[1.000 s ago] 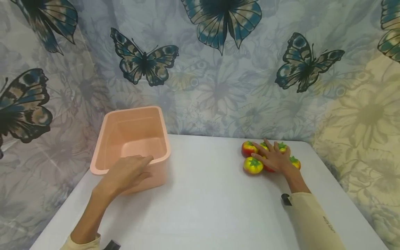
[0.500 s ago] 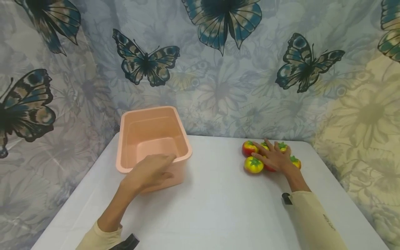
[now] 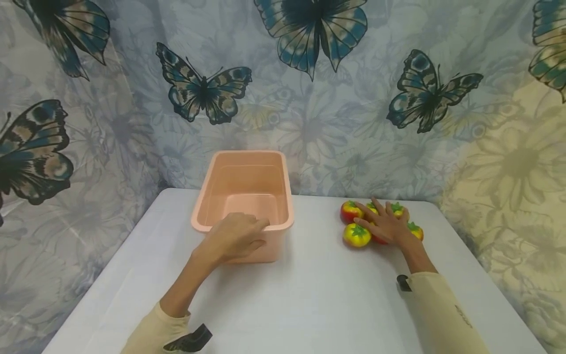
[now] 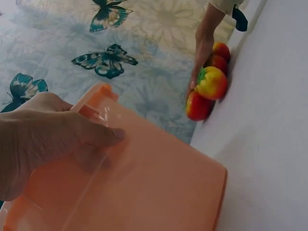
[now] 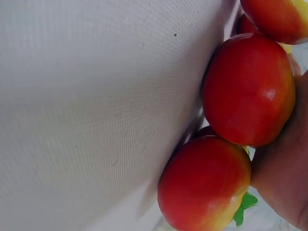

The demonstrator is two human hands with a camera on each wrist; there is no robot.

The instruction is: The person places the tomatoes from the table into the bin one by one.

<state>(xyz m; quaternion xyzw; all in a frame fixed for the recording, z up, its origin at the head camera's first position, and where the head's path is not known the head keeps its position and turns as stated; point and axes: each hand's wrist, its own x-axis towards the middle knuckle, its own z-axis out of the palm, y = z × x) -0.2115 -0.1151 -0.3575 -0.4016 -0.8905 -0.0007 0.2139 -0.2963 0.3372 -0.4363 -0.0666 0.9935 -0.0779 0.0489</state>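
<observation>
the left hand (image 3: 235,237) is clamped on the peach bin (image 3: 249,174) at its six o'clock side, the bin at eleven o'clock on the desk (image 3: 336,300); the right hand (image 3: 390,226), fingers apart, rests on red-and-yellow fruits (image 3: 356,236) toward two o'clock.

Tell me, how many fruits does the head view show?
6, in one cluster: far-left fruit, near-left fruit, far-middle fruit, near-middle fruit, far-right fruit, near-right fruit. The right hand partly covers some; more may be hidden.
</observation>
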